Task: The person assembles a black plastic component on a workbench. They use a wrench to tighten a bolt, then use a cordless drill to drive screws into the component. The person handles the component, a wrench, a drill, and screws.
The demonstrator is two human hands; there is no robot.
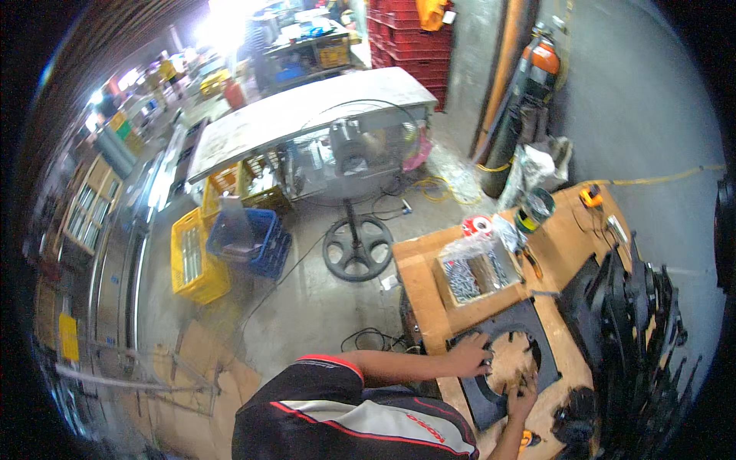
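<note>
A black square plate (pixel 546 341) with a large round opening lies on the cardboard-covered workbench (pixel 422 264) in front of me. Through the opening the tan bench surface shows, and small dark tabs stick in from the rim. My left hand (pixel 468 357) is at the left side of this rim, fingers bent around a small dark piece I cannot make out. At the near right part of the rim is my right hand (pixel 523 396), its fingertips pinched together; what they hold is too small to name. A yellow-and-black tool (pixel 528 439) lies beside my right wrist.
Beyond the plate sits a box of screws (pixel 462 282), with orange-handled pliers (pixel 533 264), a red tape roll (pixel 477 225) and a can (pixel 535 208) nearby. Black parts (pixel 629 307) pile up at the right. A pedestal fan (pixel 356 249) and yellow crate (pixel 192 261) stand on the floor.
</note>
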